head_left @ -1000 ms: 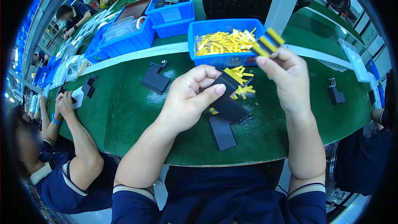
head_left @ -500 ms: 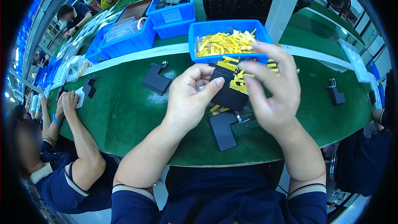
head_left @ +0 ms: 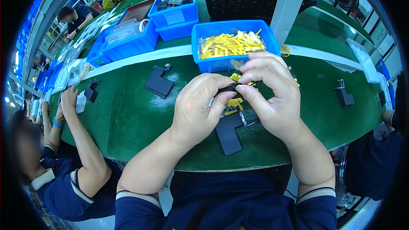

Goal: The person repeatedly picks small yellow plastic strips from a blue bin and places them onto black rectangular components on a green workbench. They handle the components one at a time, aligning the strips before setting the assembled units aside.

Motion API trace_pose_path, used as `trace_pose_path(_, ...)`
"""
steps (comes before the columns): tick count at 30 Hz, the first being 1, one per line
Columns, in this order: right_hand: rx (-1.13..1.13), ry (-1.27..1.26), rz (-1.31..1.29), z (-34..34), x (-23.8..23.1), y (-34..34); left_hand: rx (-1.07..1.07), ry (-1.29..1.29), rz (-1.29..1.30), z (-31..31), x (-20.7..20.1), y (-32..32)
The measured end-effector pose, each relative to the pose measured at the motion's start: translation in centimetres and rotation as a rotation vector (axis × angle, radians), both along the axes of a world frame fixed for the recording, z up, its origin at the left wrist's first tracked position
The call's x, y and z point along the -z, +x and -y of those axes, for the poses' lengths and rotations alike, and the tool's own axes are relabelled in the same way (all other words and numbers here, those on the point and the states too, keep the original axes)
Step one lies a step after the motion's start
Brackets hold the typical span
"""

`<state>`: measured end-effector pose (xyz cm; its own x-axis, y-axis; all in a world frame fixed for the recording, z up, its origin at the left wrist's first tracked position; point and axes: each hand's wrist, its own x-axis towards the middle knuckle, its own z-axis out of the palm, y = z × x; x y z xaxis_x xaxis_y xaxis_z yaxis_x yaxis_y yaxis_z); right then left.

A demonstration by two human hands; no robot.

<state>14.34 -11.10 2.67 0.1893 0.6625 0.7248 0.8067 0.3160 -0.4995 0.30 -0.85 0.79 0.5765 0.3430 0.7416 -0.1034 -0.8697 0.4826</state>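
Both my hands meet above the table, in front of a blue bin. My left hand [head_left: 197,108] is closed on a black flat part [head_left: 230,88], now turned nearly edge-on and mostly hidden by fingers. My right hand [head_left: 276,100] pinches the same part's right end between thumb and fingers. A small blurred yellowish piece [head_left: 236,64] shows by the right fingertips; what holds it is unclear. Beneath lie yellow strips [head_left: 233,105] and a black L-shaped part [head_left: 229,135] with a metal hinge [head_left: 245,119].
The blue bin [head_left: 221,64] holds many yellow strips. More black L-shaped parts lie left [head_left: 159,83] and right [head_left: 345,98] on the green table [head_left: 136,123]. Blue crates [head_left: 132,44] stand back left, a grey post [head_left: 289,8] back right. A co-worker's hands [head_left: 68,100] are at left.
The black part has tipped from facing me to nearly edge-on. My right hand, raised and spread apart from it before, has come in and gripped its right end.
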Motion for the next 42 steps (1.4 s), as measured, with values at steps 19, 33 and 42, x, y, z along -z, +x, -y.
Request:
trace_pose_path(19, -0.079, 0.117, 0.177, 0.2, -0.1, 0.3, 0.117, -0.096, -0.073, 0.3, -0.2, -0.4)
trace_pose_path(33, -0.264, -0.137, -0.889, 0.4, -0.3, 1.4, 0.237, -0.745, -0.05, 0.1, 0.4, -0.3)
trace_pose_path(42, 0.053, 0.041, -0.23, 0.0, -0.3, 1.3, 0.277, -0.852, -0.021, -0.1, 0.3, -0.4)
